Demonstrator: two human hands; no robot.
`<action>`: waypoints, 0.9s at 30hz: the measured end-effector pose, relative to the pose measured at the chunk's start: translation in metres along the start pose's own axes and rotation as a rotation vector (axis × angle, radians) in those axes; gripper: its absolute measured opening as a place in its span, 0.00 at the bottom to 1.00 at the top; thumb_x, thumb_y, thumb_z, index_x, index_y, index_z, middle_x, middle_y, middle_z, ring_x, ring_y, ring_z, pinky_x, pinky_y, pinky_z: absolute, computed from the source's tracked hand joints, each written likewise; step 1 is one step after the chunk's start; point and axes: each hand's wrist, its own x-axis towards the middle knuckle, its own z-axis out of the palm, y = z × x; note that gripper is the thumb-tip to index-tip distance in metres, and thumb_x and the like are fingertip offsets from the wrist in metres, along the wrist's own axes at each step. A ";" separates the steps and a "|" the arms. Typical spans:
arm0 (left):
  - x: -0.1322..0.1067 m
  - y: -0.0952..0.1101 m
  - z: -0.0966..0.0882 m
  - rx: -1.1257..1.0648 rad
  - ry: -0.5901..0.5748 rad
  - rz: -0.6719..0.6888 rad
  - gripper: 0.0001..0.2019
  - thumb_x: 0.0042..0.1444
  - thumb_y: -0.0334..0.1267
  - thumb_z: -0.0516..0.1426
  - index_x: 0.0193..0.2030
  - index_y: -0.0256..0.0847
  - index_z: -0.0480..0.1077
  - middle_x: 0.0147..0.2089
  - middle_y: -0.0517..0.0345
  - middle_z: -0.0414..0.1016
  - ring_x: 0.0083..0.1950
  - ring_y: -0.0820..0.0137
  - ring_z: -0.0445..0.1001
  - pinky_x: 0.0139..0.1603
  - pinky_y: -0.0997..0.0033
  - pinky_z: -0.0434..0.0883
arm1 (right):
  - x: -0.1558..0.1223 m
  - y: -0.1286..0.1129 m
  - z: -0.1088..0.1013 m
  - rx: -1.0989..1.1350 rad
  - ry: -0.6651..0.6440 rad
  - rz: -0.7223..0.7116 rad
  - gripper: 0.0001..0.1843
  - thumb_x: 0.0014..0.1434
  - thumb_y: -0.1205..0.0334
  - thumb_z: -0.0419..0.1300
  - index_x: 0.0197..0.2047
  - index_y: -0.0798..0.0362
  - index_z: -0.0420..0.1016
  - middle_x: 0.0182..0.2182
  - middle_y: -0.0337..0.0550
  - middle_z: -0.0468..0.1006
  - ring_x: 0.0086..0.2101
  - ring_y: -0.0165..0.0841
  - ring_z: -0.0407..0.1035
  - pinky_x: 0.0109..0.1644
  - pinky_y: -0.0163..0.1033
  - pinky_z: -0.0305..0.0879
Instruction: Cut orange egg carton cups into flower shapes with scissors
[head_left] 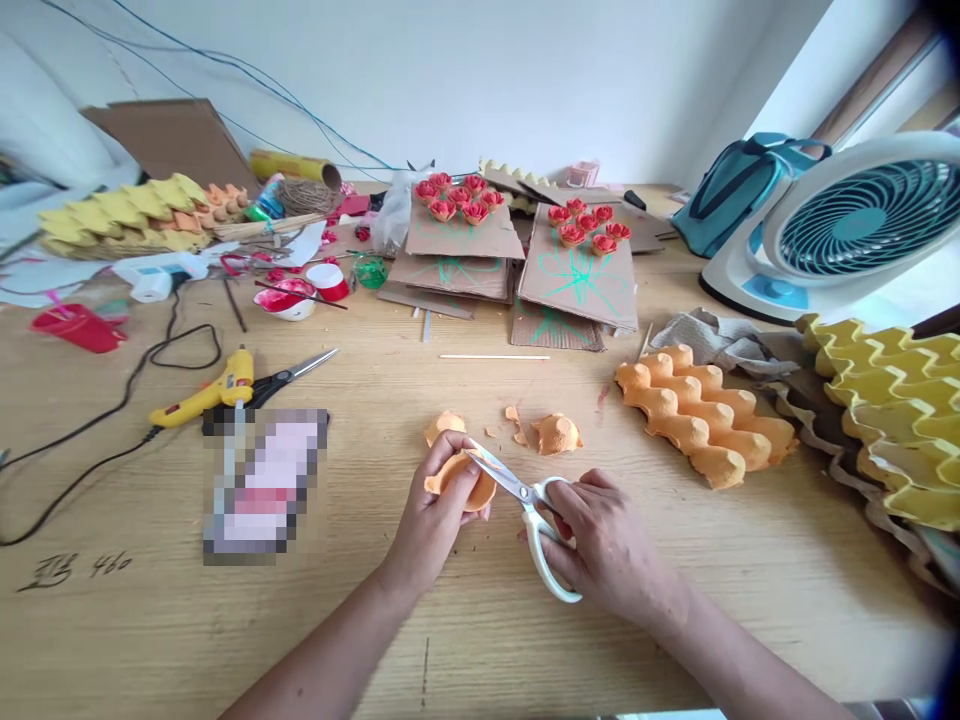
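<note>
My left hand (435, 505) grips an orange egg-carton cup (480, 492), its thumb pressed inside and the hollow side turned up. White-handled scissors (551, 565) are held in my right hand (611, 535), fingers through the loops. The blades meet the rim of the cup beside my left thumb; whether they are fully closed I cannot tell. Just beyond my hands lie two more orange cups, one partly behind my left fingers (446, 426) and a cut cup (559, 434) to the right. Small orange scraps (514, 424) lie between them.
Right: an orange egg-carton piece (694, 410), yellow egg trays (892, 420), a fan (840, 230) and a teal bag (742, 190). Left: a yellow glue gun (214, 390), black scissors (289, 375) and a blurred-out object (270, 485). Behind: cardboard with red flowers (577, 270), paint bowls (285, 300).
</note>
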 end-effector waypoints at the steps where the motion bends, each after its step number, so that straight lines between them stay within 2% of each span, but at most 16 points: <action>1: 0.000 0.000 0.000 0.010 -0.001 0.019 0.07 0.63 0.43 0.57 0.41 0.45 0.62 0.29 0.68 0.67 0.24 0.78 0.66 0.25 0.79 0.63 | 0.000 0.001 -0.001 -0.009 0.002 0.002 0.13 0.65 0.59 0.55 0.30 0.50 0.57 0.24 0.35 0.70 0.24 0.30 0.61 0.38 0.39 0.50; 6: 0.003 0.003 0.007 0.085 -0.014 0.147 0.08 0.63 0.43 0.57 0.39 0.43 0.64 0.30 0.66 0.67 0.24 0.78 0.66 0.23 0.79 0.60 | 0.000 0.003 -0.008 -0.033 0.033 0.059 0.11 0.63 0.57 0.57 0.32 0.50 0.59 0.27 0.38 0.73 0.27 0.33 0.65 0.40 0.41 0.52; 10: 0.001 0.018 0.019 0.203 0.007 0.209 0.07 0.63 0.42 0.58 0.37 0.41 0.66 0.34 0.62 0.69 0.25 0.77 0.67 0.23 0.77 0.62 | 0.001 0.003 -0.019 0.021 0.011 0.092 0.11 0.63 0.54 0.56 0.34 0.50 0.60 0.32 0.43 0.76 0.31 0.37 0.68 0.41 0.43 0.54; 15: -0.005 0.033 0.033 0.343 0.044 0.215 0.07 0.63 0.42 0.57 0.38 0.41 0.64 0.32 0.62 0.71 0.25 0.76 0.69 0.26 0.75 0.65 | -0.001 0.006 -0.035 0.148 -0.050 0.066 0.11 0.65 0.54 0.56 0.35 0.50 0.62 0.33 0.43 0.77 0.32 0.37 0.69 0.42 0.43 0.57; 22: -0.007 0.029 0.048 0.390 0.036 0.153 0.09 0.66 0.44 0.55 0.38 0.42 0.64 0.25 0.66 0.69 0.23 0.75 0.66 0.26 0.75 0.64 | 0.000 0.019 -0.048 0.171 -0.054 0.034 0.12 0.64 0.52 0.58 0.36 0.51 0.64 0.33 0.42 0.76 0.34 0.38 0.69 0.43 0.43 0.56; 27: -0.017 0.032 0.046 0.458 0.099 0.181 0.08 0.65 0.43 0.55 0.37 0.42 0.66 0.26 0.66 0.67 0.24 0.75 0.63 0.28 0.74 0.62 | 0.000 0.020 -0.047 0.203 -0.065 -0.018 0.12 0.63 0.53 0.60 0.35 0.51 0.64 0.31 0.41 0.76 0.31 0.36 0.68 0.44 0.44 0.56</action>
